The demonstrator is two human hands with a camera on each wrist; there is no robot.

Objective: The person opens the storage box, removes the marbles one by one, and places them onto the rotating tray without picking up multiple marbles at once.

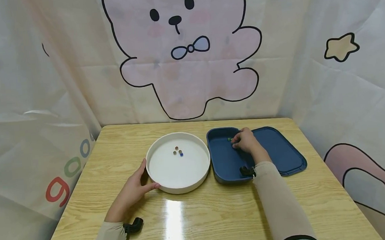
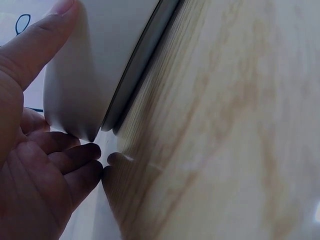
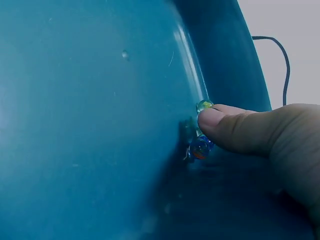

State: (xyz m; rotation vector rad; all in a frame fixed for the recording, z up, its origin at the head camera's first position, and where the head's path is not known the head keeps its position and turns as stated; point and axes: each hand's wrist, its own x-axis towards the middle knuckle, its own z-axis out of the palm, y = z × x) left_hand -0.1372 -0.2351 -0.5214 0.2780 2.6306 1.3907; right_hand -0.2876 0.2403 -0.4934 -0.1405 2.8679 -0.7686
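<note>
The table [image 1: 227,215] bore everything, giving a flat, level base. The white dish [image 1: 179,173] stood upright left of centre and the blue box [image 1: 228,166] just beside it on the right, perhaps touching; set like that, both probably fell within easy reach of one person. The lid [image 1: 281,152] lay to the right of the box, its near side partly hidden; leaving it there seemed to free the box's mouth for a hand from above.

The left hand [image 1: 135,190] held the dish from outside, thumb and fingers spread apart and bent round the wall at its near left, most likely to keep it from sliding without covering the inside. The right hand [image 1: 247,142] reached into the box, its thumb and fingertips close together by the far end; I could not tell whether they had pinched anything.

The marbles were smallest. Four lay in the dish, three brownish and one blue marble [image 1: 181,154], loosely grouped toward the far side. In the box, a greenish marble [image 3: 205,105] and a blue-orange marble [image 3: 201,147] sat along the wall's foot, at the right thumb, where the wall would likely check their rolling.
</note>
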